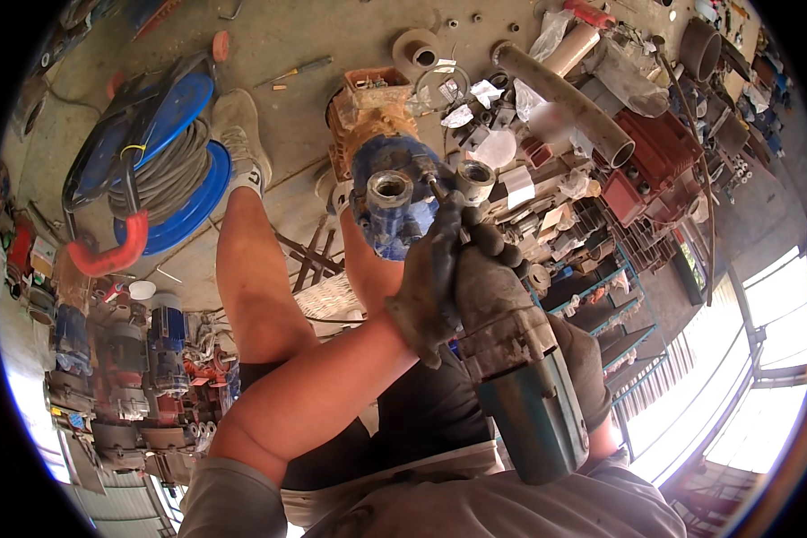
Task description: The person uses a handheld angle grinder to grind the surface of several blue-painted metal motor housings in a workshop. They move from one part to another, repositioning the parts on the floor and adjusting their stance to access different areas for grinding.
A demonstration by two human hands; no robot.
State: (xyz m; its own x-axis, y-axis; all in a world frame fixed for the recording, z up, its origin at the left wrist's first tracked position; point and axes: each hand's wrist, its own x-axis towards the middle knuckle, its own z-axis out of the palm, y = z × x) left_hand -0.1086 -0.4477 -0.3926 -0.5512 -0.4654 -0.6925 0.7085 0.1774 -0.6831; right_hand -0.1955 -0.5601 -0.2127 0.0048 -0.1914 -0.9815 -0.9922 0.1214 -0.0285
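Note:
A worn impact wrench [516, 368], grey at the front and teal at the motor end, slants up from my lap. My gloved left hand [432, 278] closes round its nose, with dark fingertips showing over the top. Behind the body, my gloved right hand [583, 368] grips the wrench on its far side; those fingers are mostly hidden. The nose points at a blue pump-like housing [394, 202] with open round ports, standing between my legs. A rusty orange motor [368, 112] with an uncovered terminal box adjoins it. My left hand hides the tool's tip.
A blue cable reel [211, 202] with a red-gripped handle stands left of my leg. On the floor ahead lie a screwdriver [305, 69] and a flanged ring [417, 52]. Pipes [565, 103], a dark red casing [655, 166] and loose parts crowd the right; motors [168, 332] line the left.

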